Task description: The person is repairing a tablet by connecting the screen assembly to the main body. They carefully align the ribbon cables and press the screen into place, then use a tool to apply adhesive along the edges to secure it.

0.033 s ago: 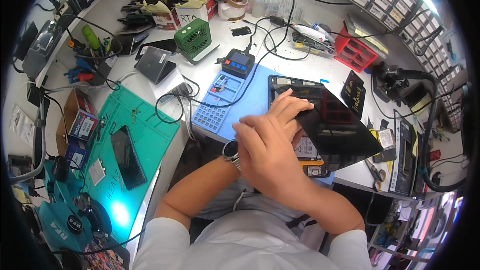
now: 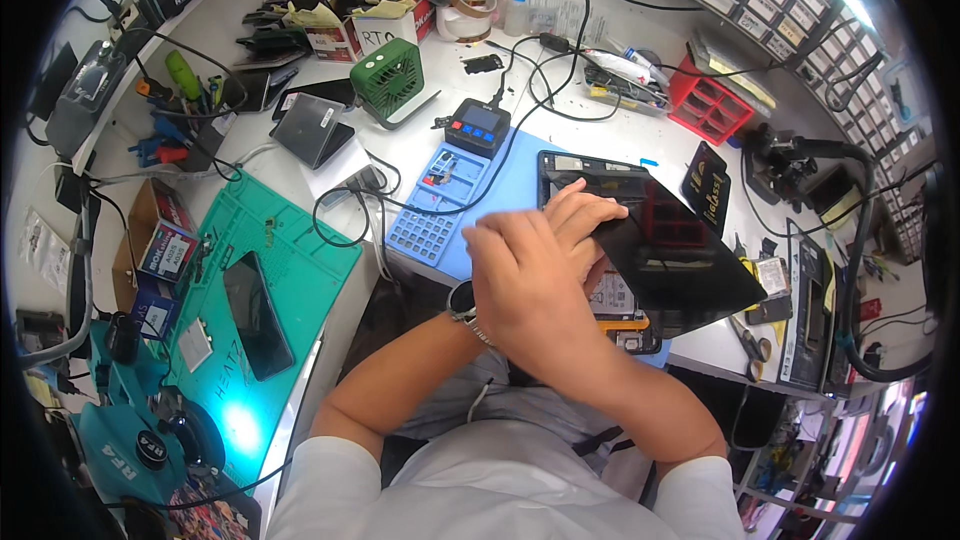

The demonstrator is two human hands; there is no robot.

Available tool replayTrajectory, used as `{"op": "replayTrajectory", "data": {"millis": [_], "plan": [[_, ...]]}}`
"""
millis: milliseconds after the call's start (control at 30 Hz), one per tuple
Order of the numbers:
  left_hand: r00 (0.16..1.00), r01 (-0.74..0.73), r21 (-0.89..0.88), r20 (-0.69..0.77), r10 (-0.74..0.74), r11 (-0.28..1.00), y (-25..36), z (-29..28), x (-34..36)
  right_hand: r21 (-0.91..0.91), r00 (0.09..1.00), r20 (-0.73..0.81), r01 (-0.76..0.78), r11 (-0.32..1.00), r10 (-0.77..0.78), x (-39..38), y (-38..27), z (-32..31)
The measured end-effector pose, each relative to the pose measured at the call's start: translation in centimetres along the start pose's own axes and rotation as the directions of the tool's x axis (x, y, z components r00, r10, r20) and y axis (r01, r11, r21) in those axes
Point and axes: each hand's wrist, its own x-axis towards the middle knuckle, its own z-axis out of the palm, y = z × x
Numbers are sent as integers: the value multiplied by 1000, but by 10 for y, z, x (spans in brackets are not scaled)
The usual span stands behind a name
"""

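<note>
A tablet lies opened on the blue mat [image 2: 520, 155]. Its black screen panel [image 2: 680, 265] is tilted up at an angle, off the tablet body [image 2: 612, 292], where a battery and orange strips show. My left hand [image 2: 575, 218] grips the panel's left edge with bent fingers; its thumb is mostly hidden. Crossing over my left wrist, beside the wristwatch [image 2: 461, 300], is my right hand [image 2: 530, 285]. Its fingers are curled closed, with the tips turned away, so anything in them is hidden.
Left of the blue mat are a parts tray [image 2: 425, 220] and a small black device [image 2: 477, 125]. A dark phone [image 2: 256, 315] lies on the green mat [image 2: 315, 240]. Scissors [image 2: 752, 348] and a red drawer box [image 2: 708, 105] stand to the right. Cables cross the table.
My right hand has shifted very slightly, with its curled fingers moving a little to the left. My left hand and the tilted screen panel stay in place.
</note>
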Motion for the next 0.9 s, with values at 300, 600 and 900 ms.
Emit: {"op": "replayTrajectory", "data": {"millis": [300, 600, 900], "plan": [[983, 180, -300, 29, -180, 937, -27, 18, -1, -301, 908, 417, 91, 949, 45, 65, 35, 83], [979, 190, -148, -52, -199, 971, -13, 18, 4, -326, 882, 420, -72, 943, 213, 69, 32, 116], [982, 146, -153, -98, -162, 977, 1, 15, 8, -81, 977, -201, 49, 996, -64, 18, -16, 26]]}}
